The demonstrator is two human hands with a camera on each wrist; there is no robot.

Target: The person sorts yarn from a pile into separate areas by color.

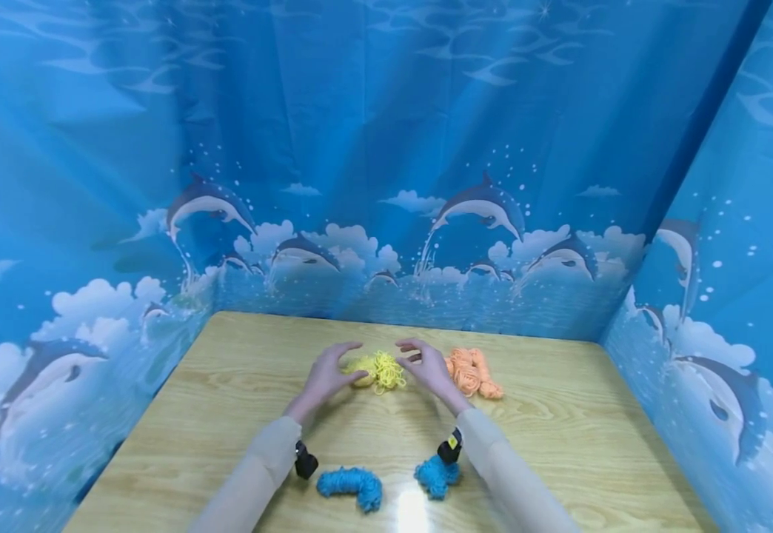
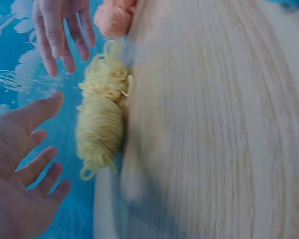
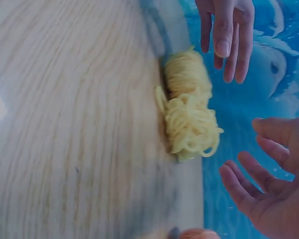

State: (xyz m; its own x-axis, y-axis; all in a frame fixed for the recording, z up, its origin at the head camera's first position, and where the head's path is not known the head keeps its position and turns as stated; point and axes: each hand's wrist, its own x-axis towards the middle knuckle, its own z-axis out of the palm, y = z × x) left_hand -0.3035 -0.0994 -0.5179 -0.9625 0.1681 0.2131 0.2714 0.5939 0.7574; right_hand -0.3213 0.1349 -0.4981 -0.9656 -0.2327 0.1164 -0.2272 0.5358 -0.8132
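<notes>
A bundle of yellow yarn (image 1: 385, 371) lies on the table between the two hands, one part wound neatly and the other in loose loops. On its left is my left hand (image 1: 329, 376), fingers spread and slightly bent, holding nothing. The right hand (image 1: 429, 368) hovers on the other side in much the same pose, also holding nothing. Both wrist views show a gap between each hand and the yellow yarn (image 2: 100, 124) (image 3: 189, 114). Just beyond the right hand lies peach-orange yarn (image 1: 472, 372), partly hidden behind that hand.
Closer to the person, a curved blue yarn bundle (image 1: 352, 485) lies left of centre. Another blue yarn bundle (image 1: 434, 477) sits beneath the right wrist, partly covered by its camera. A curtain printed with dolphins (image 1: 386, 185) surrounds the wooden table (image 1: 573, 444) at the back and sides.
</notes>
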